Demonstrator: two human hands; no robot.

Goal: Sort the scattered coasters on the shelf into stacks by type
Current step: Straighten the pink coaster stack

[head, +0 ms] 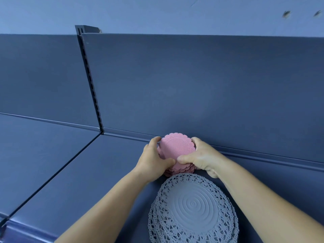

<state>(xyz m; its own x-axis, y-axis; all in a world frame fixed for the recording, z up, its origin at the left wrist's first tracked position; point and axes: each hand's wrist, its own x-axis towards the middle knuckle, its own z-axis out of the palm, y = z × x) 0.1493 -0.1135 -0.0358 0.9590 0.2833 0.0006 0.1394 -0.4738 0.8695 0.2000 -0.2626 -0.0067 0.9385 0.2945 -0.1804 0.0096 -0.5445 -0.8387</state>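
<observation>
Nearest the camera, a stack of grey lace coasters [193, 210], round, lying flat on the dark blue shelf [73, 172], faces up with ringed centres and openwork borders; edges slightly fanned, so no long axis to speak of. Just beyond and touching its far rim, a stack of pink coasters [177, 151], smaller, round with scalloped edges, also flat on the shelf, top face tipped a little toward the camera, lower ones stepped out toward the near side. Clasped from both sides: left hand [154, 157] curled around the left edge, thumb on the near rim, fingers [155, 140] hooked over the far side; right hand [201, 157] wrapped around the right edge, thumb meeting the left thumb at the front, fingers closed narrowly on the stack. Both bare forearms reaching in from the bottom of the frame, either side of the grey stack. Behind the pink stack, close by, the shelf's back panel [201, 85]; farther left, a slotted upright [91, 81]
</observation>
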